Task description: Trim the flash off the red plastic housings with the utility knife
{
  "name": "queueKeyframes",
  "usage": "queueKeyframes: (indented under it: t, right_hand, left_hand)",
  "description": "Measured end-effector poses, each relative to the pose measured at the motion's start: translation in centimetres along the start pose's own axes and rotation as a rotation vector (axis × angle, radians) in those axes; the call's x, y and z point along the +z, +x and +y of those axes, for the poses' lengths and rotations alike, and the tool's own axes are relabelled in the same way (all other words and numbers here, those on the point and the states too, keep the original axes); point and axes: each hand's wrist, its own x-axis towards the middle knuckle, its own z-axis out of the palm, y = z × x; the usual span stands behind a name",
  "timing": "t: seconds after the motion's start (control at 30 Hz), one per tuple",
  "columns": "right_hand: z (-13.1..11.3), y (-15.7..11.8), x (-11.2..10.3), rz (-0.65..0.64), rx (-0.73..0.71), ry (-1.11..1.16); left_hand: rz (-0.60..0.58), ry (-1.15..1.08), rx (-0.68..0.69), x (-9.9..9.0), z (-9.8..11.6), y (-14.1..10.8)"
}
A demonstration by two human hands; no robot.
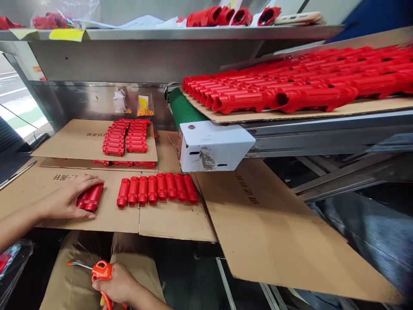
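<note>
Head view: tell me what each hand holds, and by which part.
The left hand grips red tubes end to end, fingers at the far ends, thumb at the near. The right hand holds the orange blow gun by its handle.

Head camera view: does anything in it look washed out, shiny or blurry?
In the head view, the area at far left is washed out nearly white; the row of red tubes shows small, soft highlights; the large cardboard sheet smears at its lower-right corner, and the bluish cloth behind it is blurred; the left hand looks fairly sharp.
</note>
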Motion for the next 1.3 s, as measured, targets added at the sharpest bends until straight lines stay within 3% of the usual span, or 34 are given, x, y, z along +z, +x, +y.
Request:
queueKeyframes:
  t: [0.1,0.2,0.23,0.3,0.37,0.4,0.5,0.57,0.73,0.83,0.93,1.0,1.07,1.2,1.27,1.3]
  right_hand:
    - [-0.1,0.3,0.2,-0.041,0.000,0.035]
    - [0.1,0.7,0.4,-0.066,-0.012,0.059]
    - [0.2,0.8,0.5,-0.072,-0.015,0.064]
    - [0.4,1.1,0.6,-0.077,-0.017,0.068]
    - [0.7,1.4,0.7,-0.079,-0.021,0.066]
    - [0.9,1.4,0.8,-0.079,-0.023,0.065]
    - [1.4,1.4,0.9,-0.075,-0.033,0.061]
    - [1.7,1.1,0.8,-0.069,-0.042,0.060]
    - [1.8,0.4,0.9,-0.055,-0.064,0.066]
    - [1.2,-0.2,0.9,-0.079,-0.056,0.063]
    - [0.4,-1.6,0.5,-0.097,-0.091,0.064]
    - [-0.1,-3.2,-0.1,-0.089,-0.147,0.064]
    - [-0.3,-5.5,-0.7,-0.078,-0.211,0.046]
    - [-1.1,-11.6,-1.6,-0.052,-0.359,-0.061]
    - [-2.4,-14.2,-1.5,0.012,-0.602,-0.413]
    - [-3.2,-15.1,-1.3,-0.002,-0.641,-0.552]
  left_hand:
    - [-0.037,0.059,-0.017,0.0,-2.3,-2.2]
    - [0.039,0.101,0.008,0.1,-2.8,-3.1]
    - [0.086,0.112,-0.040,-0.1,-2.3,-3.0]
    - [0.143,0.158,-0.269,-0.9,-0.6,-2.3]
    - [0.079,0.239,-0.551,-2.1,1.5,-0.9]
    - [-0.017,0.275,-0.647,-2.6,2.5,-0.1]
    - [-0.147,0.273,-0.755,-3.4,4.4,1.8]
    - [-0.157,0.244,-0.819,-3.1,4.9,2.5]
    - [-0.030,0.125,-0.924,-1.6,5.2,3.2]
    - [0.099,-0.042,-0.898,-1.9,5.2,2.8]
    - [0.251,-0.294,-0.798,-3.0,5.7,-0.4]
    - [0.341,-0.506,-0.728,-3.1,6.7,-4.8]
    - [0.426,-0.745,-0.708,-1.9,8.2,-10.1]
    - [0.801,-1.518,-0.812,4.1,11.2,-19.0]
    - [0.950,-1.655,-0.826,7.7,11.7,-21.3]
    - [0.998,-1.668,-0.840,9.3,11.7,-22.0]
